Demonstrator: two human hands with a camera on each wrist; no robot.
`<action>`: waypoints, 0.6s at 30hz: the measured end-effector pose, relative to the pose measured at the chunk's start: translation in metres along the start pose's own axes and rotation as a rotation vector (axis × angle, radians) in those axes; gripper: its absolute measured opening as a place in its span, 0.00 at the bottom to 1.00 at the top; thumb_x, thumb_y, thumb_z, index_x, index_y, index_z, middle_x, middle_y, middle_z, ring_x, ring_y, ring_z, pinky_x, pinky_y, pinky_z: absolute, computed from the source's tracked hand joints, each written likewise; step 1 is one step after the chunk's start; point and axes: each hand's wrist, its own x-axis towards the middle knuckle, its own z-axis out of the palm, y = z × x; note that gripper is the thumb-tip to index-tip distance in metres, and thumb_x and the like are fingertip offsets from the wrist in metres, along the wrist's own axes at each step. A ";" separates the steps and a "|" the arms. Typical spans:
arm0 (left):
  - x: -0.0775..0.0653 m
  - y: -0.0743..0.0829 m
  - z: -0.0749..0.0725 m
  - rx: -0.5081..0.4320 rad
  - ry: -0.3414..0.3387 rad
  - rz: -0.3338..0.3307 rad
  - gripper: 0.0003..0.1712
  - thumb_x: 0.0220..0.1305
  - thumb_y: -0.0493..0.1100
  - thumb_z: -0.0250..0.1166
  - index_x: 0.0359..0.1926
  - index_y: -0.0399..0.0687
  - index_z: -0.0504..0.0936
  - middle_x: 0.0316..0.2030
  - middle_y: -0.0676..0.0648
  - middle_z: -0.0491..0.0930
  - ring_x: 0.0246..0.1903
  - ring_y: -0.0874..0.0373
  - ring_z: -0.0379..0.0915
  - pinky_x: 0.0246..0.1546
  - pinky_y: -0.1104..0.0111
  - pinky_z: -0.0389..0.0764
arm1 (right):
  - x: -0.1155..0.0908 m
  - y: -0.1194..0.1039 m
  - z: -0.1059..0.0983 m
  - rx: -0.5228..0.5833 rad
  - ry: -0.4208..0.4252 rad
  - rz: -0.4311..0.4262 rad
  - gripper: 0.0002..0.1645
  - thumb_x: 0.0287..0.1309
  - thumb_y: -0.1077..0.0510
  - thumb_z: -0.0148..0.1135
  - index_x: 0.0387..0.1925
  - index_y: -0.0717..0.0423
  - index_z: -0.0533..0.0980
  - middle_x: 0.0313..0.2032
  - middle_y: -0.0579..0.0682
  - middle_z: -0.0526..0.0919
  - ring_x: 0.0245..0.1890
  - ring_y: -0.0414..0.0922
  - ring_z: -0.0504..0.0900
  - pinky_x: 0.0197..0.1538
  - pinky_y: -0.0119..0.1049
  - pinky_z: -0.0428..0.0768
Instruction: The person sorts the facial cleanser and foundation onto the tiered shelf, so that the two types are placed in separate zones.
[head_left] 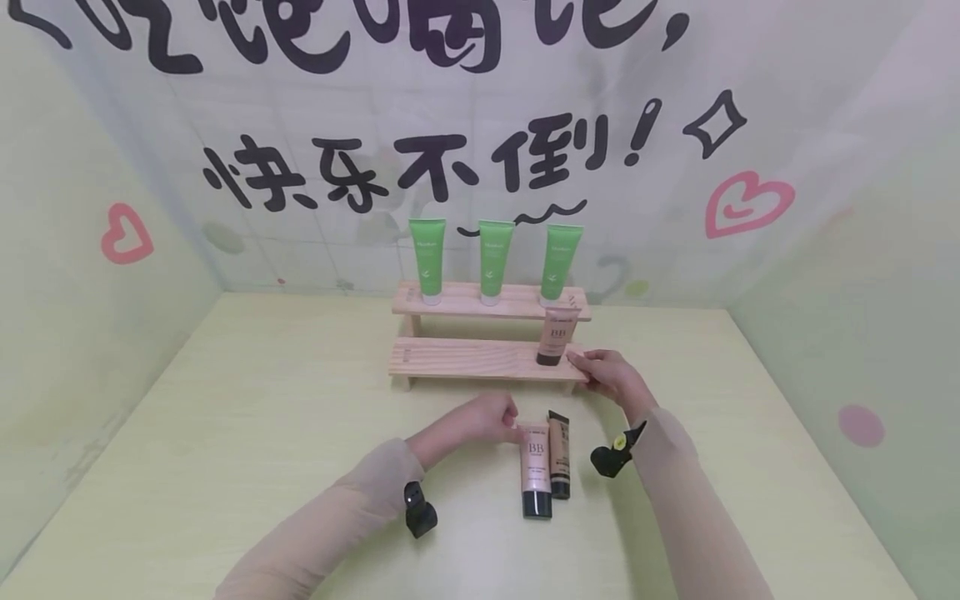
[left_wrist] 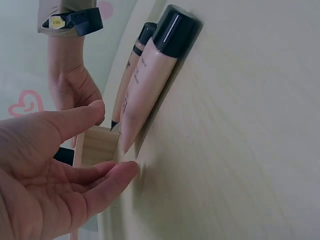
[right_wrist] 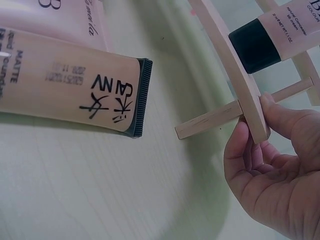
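Note:
My left hand (head_left: 491, 417) is at the crimped end of a pink BB cream tube (head_left: 536, 458) lying on the table. In the left wrist view its thumb and fingers (left_wrist: 117, 182) are spread apart near that end. A beige liquid foundation tube (right_wrist: 70, 82) with a black cap lies alongside. With my right hand (head_left: 611, 375) I pinch the right end of the lower step of a wooden two-step rack (head_left: 465, 360), thumb above and fingers beneath. Beside that hand, another BB cream tube (head_left: 557, 337) stands cap down on the lower step.
On the upper step three green tubes (head_left: 491, 262) stand in a row, white caps down. The rack sits toward the back of the pale table (head_left: 285, 417). A printed backdrop (head_left: 337, 242) rises behind it, with side walls at left and right.

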 end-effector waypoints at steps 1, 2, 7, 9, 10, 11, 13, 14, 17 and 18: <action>0.000 0.000 0.003 0.007 0.002 -0.005 0.27 0.49 0.51 0.69 0.43 0.35 0.75 0.27 0.49 0.74 0.24 0.61 0.67 0.24 0.74 0.72 | 0.000 0.000 0.000 0.003 0.002 0.000 0.28 0.63 0.52 0.50 0.54 0.71 0.58 0.24 0.43 0.71 0.22 0.33 0.71 0.29 0.24 0.76; -0.001 0.000 0.007 0.015 0.006 -0.005 0.28 0.49 0.52 0.69 0.43 0.34 0.75 0.27 0.49 0.74 0.23 0.61 0.66 0.22 0.74 0.71 | 0.000 0.000 0.000 0.003 0.003 -0.002 0.27 0.63 0.52 0.50 0.53 0.70 0.59 0.23 0.43 0.71 0.22 0.33 0.71 0.29 0.23 0.76; -0.004 0.003 0.020 0.051 0.029 -0.021 0.35 0.43 0.55 0.72 0.45 0.34 0.73 0.35 0.46 0.72 0.27 0.60 0.66 0.24 0.72 0.72 | 0.002 0.001 0.000 -0.002 0.011 0.012 0.28 0.64 0.52 0.50 0.54 0.70 0.58 0.24 0.43 0.70 0.22 0.33 0.70 0.28 0.23 0.75; -0.005 0.004 0.024 0.050 0.039 -0.033 0.40 0.40 0.56 0.73 0.48 0.33 0.71 0.39 0.44 0.71 0.30 0.59 0.67 0.27 0.71 0.74 | 0.003 0.002 0.000 -0.009 0.015 0.019 0.31 0.64 0.52 0.50 0.58 0.71 0.57 0.25 0.44 0.70 0.23 0.34 0.70 0.29 0.23 0.75; -0.006 0.005 0.025 0.044 0.043 -0.038 0.42 0.39 0.57 0.74 0.50 0.33 0.70 0.40 0.43 0.70 0.32 0.58 0.68 0.29 0.70 0.75 | 0.003 0.002 0.000 -0.013 0.016 0.022 0.32 0.64 0.51 0.50 0.59 0.71 0.56 0.25 0.44 0.71 0.24 0.34 0.70 0.29 0.23 0.75; -0.006 0.005 0.026 0.039 0.046 -0.041 0.44 0.38 0.56 0.74 0.51 0.32 0.69 0.41 0.43 0.70 0.32 0.57 0.68 0.29 0.69 0.75 | 0.004 0.002 0.000 -0.018 0.016 0.024 0.33 0.64 0.51 0.50 0.60 0.72 0.56 0.26 0.44 0.71 0.24 0.34 0.70 0.29 0.23 0.75; -0.006 0.006 0.027 0.019 0.050 -0.051 0.46 0.37 0.56 0.75 0.52 0.32 0.68 0.41 0.42 0.69 0.33 0.57 0.68 0.31 0.68 0.76 | 0.004 0.002 0.000 -0.022 0.016 0.025 0.35 0.64 0.50 0.50 0.61 0.72 0.55 0.26 0.44 0.71 0.24 0.34 0.71 0.30 0.23 0.75; -0.005 0.006 0.027 0.011 0.050 -0.052 0.46 0.37 0.55 0.75 0.52 0.32 0.68 0.41 0.42 0.69 0.33 0.57 0.68 0.31 0.68 0.76 | 0.004 0.002 0.000 -0.021 0.014 0.025 0.35 0.64 0.50 0.50 0.61 0.72 0.55 0.26 0.44 0.71 0.24 0.34 0.70 0.30 0.23 0.75; -0.004 0.007 0.027 -0.051 0.042 -0.054 0.43 0.37 0.52 0.76 0.49 0.33 0.66 0.37 0.44 0.70 0.32 0.56 0.68 0.28 0.68 0.74 | 0.005 0.003 -0.001 -0.013 0.009 0.021 0.34 0.64 0.51 0.50 0.60 0.71 0.55 0.26 0.44 0.70 0.24 0.34 0.70 0.29 0.23 0.75; -0.003 0.006 0.027 -0.082 0.040 -0.051 0.42 0.37 0.50 0.76 0.48 0.33 0.66 0.36 0.44 0.70 0.31 0.56 0.68 0.27 0.68 0.74 | 0.005 0.003 -0.001 -0.010 0.009 0.020 0.33 0.64 0.51 0.50 0.59 0.71 0.56 0.26 0.44 0.70 0.24 0.34 0.70 0.29 0.23 0.75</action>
